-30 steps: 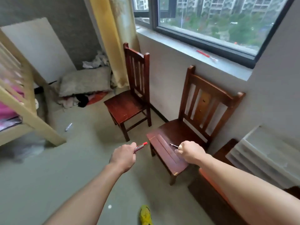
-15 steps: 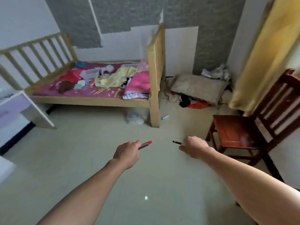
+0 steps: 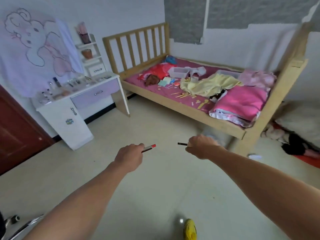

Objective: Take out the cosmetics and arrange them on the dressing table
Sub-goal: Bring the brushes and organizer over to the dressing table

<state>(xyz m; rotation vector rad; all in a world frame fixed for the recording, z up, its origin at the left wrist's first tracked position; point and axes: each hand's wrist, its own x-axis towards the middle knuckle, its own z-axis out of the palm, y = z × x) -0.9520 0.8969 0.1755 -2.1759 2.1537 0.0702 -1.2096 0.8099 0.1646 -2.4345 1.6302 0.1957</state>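
Cosmetics sit one per hand, likely saving trips to the white-and-lilac desk (image 3: 97, 93): left hand (image 3: 129, 157) grips a red-tipped silver pencil (image 3: 149, 148), right hand (image 3: 200, 146) a thin black stick (image 3: 182, 144).

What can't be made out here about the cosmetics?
Head view only:
The red-tipped stick is mostly hidden inside the left hand.
Of the dark stick, only a tip shows past the right hand.
The small items on the dressing table are too small and blurred to identify.

Home bedrm: wooden slatted bed (image 3: 190, 112) w/ pink bedding (image 3: 242, 103) beyond right hand (image 3: 201, 146); white dressing table (image 3: 60, 129) w/ cosmetics (image 3: 56, 82) up-left of left hand (image 3: 129, 156).
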